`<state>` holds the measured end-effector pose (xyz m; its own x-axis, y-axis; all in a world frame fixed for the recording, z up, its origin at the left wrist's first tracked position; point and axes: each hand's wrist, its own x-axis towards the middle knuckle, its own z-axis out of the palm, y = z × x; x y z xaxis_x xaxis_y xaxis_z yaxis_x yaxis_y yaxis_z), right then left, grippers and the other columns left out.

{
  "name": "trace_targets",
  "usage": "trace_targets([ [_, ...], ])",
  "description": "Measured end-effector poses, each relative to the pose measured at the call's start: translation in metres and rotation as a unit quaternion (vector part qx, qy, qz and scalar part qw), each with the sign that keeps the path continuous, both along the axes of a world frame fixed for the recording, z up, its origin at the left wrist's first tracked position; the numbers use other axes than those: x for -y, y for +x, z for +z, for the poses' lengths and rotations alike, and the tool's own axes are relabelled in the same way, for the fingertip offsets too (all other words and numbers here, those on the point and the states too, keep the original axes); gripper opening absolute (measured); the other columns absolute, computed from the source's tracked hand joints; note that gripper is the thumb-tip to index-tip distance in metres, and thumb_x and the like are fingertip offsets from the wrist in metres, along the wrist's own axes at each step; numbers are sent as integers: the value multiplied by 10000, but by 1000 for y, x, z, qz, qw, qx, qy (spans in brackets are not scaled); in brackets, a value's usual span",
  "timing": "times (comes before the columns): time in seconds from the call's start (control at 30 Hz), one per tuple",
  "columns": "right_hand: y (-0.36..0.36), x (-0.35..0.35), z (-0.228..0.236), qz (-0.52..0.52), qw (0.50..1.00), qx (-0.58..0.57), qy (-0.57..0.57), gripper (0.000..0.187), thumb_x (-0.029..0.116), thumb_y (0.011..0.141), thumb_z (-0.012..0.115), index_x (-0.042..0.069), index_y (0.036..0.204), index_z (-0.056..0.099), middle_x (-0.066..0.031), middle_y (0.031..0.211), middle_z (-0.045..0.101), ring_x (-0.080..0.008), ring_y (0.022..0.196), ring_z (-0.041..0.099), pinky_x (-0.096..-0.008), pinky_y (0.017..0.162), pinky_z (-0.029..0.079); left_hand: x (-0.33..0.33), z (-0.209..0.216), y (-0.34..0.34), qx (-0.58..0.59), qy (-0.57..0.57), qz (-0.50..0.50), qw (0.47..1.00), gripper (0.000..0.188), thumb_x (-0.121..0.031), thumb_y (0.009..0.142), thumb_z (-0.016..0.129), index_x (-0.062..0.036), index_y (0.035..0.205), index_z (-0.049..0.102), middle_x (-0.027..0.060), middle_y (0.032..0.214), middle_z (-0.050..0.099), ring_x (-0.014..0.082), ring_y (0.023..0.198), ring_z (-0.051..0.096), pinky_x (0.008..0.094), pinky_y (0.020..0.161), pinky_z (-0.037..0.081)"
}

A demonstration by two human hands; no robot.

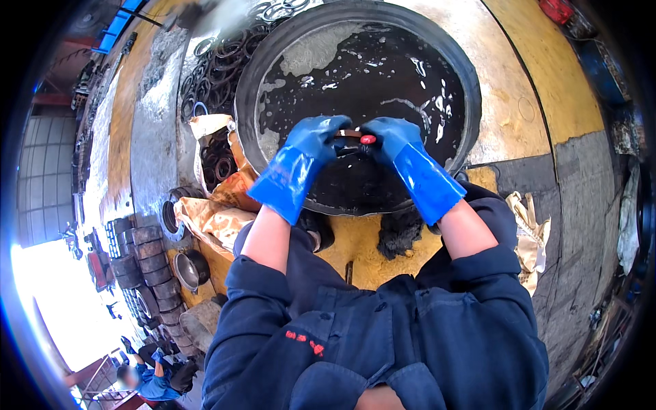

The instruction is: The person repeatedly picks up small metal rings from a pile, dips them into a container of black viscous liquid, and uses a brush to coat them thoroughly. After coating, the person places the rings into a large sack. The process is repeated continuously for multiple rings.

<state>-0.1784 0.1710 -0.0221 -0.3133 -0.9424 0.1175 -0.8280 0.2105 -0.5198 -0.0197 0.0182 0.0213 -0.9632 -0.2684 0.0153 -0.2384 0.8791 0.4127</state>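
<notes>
Between the gloved left hand and right hand, over the round black tub of dark liquid, sits a narrow brown band. Left fingers clasp its near end; the right hand is curled around a red-ended piece, and whether it also pinches the band I cannot tell. Likely light and fairly stiff, the band could turn slippery if wet, so grip both ends. It looks slightly curved, with a pale glint; gloves hide the rest. Farther left, dark rings lie heaped.
</notes>
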Motion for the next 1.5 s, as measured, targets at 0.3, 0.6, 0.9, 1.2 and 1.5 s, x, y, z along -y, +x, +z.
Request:
trace_targets([
  [0.3,-12,2,25,-36,914,334,-228,227,98,900,738,81,1126,745,-109,1013,757,-185,912,721,-309,819,561,3,8,21,-93,547,382,739,238,-178,948,690,-80,1165,678,49,1004,766,77,692,628,204,555,409],
  [0.6,-6,12,20,-34,935,246,-252,273,145,858,756,158,1131,757,-89,1089,750,-270,980,717,-365,896,574,5,-3,16,-158,600,375,688,237,-82,943,639,-52,1174,684,92,1038,769,71,650,589,201,578,438],
  [0.9,3,12,-24,-203,833,515,-10,256,236,904,763,35,1062,757,-67,974,752,-130,878,686,-307,807,542,14,-18,12,-249,609,324,680,328,-10,940,624,-4,1268,617,160,1013,761,70,549,546,192,502,430],
  [1.2,10,14,6,-131,898,404,-118,200,230,905,732,86,1044,749,-61,930,752,-166,885,718,-314,799,562,0,-29,8,-229,550,323,735,315,-50,944,647,11,1252,618,142,1052,750,107,631,603,236,573,508],
  [1.5,8,12,-3,-196,890,411,24,222,226,899,733,90,1074,748,-94,986,760,-221,934,730,-332,850,555,-6,-25,6,-217,546,294,754,281,-89,954,666,-2,1220,644,126,1018,760,101,638,594,216,569,468],
])
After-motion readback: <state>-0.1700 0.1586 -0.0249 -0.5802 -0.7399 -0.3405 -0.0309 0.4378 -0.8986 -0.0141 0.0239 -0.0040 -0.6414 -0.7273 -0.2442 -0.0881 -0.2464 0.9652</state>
